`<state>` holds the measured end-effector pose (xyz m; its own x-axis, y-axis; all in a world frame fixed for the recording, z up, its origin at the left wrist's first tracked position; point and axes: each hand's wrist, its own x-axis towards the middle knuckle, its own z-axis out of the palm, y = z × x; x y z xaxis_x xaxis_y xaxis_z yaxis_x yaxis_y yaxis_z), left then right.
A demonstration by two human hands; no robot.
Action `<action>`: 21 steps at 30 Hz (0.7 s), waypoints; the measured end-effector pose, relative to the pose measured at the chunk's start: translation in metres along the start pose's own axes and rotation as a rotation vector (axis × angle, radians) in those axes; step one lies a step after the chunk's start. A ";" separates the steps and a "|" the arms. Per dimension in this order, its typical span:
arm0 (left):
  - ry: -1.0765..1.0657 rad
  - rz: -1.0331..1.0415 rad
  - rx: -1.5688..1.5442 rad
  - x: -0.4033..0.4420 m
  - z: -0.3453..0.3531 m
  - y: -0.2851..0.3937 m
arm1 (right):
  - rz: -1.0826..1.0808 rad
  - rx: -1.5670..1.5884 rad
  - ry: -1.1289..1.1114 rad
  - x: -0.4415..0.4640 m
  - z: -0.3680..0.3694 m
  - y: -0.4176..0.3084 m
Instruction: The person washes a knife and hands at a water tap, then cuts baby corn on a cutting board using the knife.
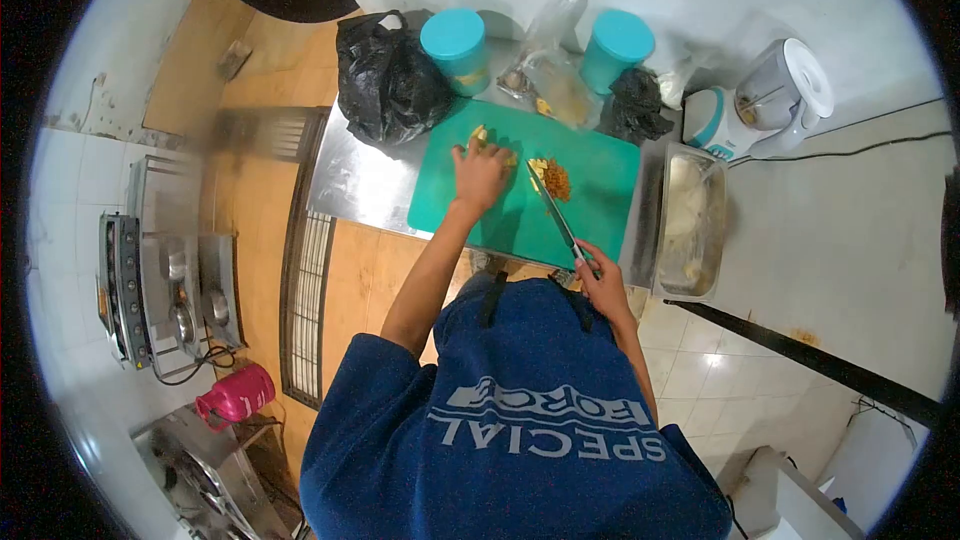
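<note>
My right hand (pixel 602 282) is closed round the handle of a kitchen knife (pixel 560 223), near the front edge of a green cutting board (pixel 600 165). The blade points away from me, its tip beside a small heap of chopped yellow pieces (pixel 539 172). Finely chopped orange-brown bits (pixel 557 183) lie right against that heap. On the board's left half my left hand (pixel 482 175) has its fingers apart, touching or just over some pale yellow chunks (pixel 480 133) that look like peeled ginger. The fingers partly cover these chunks.
Behind the board stand a black plastic bag (pixel 385 80), two turquoise-lidded tubs (pixel 455 35) (pixel 618 37), clear bags of food (pixel 560 85) and a smaller black bag (pixel 638 105). Rightward are a steel tray (pixel 692 225) and a blender (pixel 775 90). A pink gas cylinder (pixel 237 395) stands far left.
</note>
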<state>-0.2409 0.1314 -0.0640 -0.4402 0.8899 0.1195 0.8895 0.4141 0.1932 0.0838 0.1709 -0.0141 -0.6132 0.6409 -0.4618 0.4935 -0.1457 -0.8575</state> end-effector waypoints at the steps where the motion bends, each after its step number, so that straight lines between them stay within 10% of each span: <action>1: -0.001 0.005 -0.001 0.002 0.002 0.000 | -0.015 0.050 -0.002 0.000 0.001 0.001; 21: 0.113 -0.040 -0.164 -0.062 -0.001 0.016 | -0.113 -0.044 -0.033 0.009 0.007 -0.011</action>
<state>-0.1992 0.0830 -0.0674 -0.4943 0.8423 0.2150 0.8430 0.4040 0.3552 0.0685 0.1732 -0.0103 -0.6859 0.6263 -0.3706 0.4466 -0.0399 -0.8939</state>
